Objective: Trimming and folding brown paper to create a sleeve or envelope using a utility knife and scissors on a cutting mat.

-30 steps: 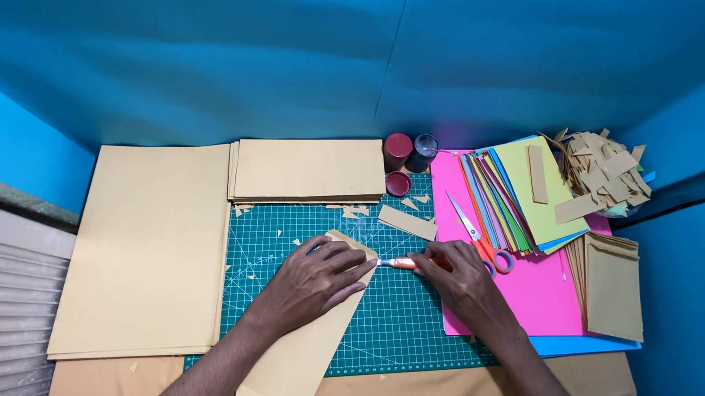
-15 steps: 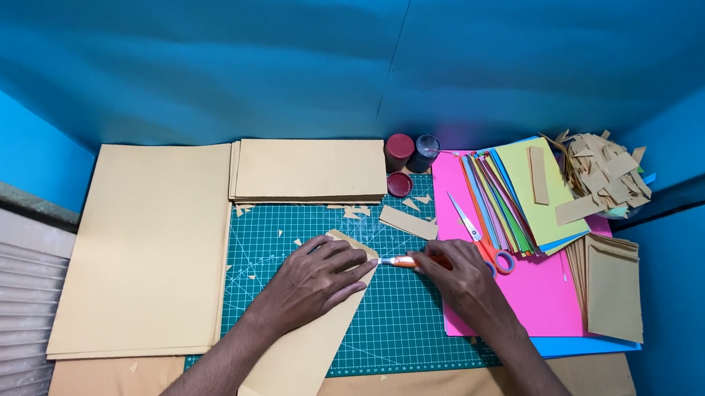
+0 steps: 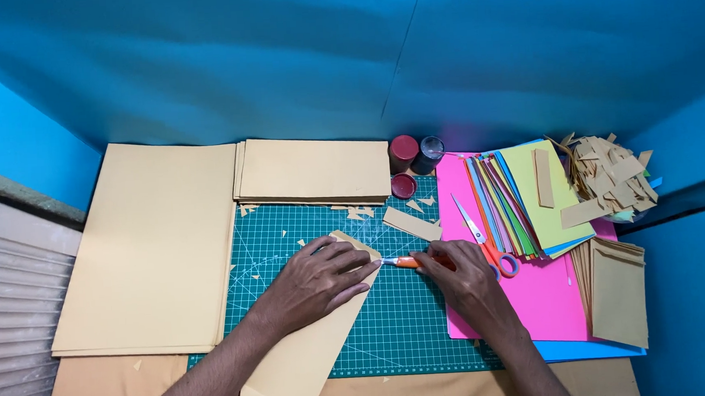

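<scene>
The tan paper strip point(image 3: 313, 347) lies slantwise on the green cutting mat point(image 3: 409, 325) – thin, light, likely to skid (best pinned near the cut) – under the left hand point(image 3: 313, 282), fingers spread flat, while the right hand point(image 3: 464, 285) pinches an orange craft knife point(image 3: 405, 262).

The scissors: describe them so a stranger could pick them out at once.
Start at the green cutting mat in the middle, then go to the pink sheet along its right edge. The scissors lie shut and slanted on that sheet, just past the right hand. Red loop handles and bare metal blades set them apart from the orange knife in that hand.
</scene>
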